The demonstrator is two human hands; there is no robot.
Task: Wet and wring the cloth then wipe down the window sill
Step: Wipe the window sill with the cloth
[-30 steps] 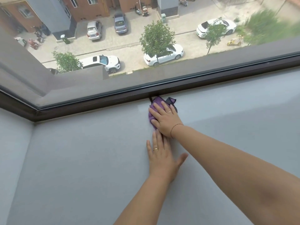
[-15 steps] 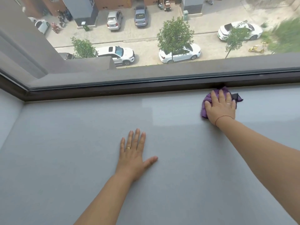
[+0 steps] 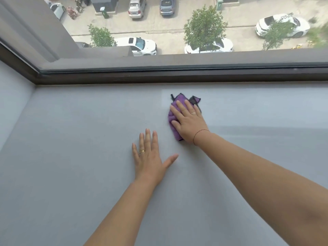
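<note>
Head view shows the right hand (image 3: 189, 122) pressed flat, fingers spread, on the folded purple cloth (image 3: 174, 119) mid-sill, clear of the dark window frame (image 3: 177, 78), while the left hand (image 3: 150, 158) (empty, splayed) likely braces on the grey window sill (image 3: 71, 139).

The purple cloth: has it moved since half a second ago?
Yes. The purple cloth, under the right hand, came toward the person, away from the dark window frame it touched before.
</note>
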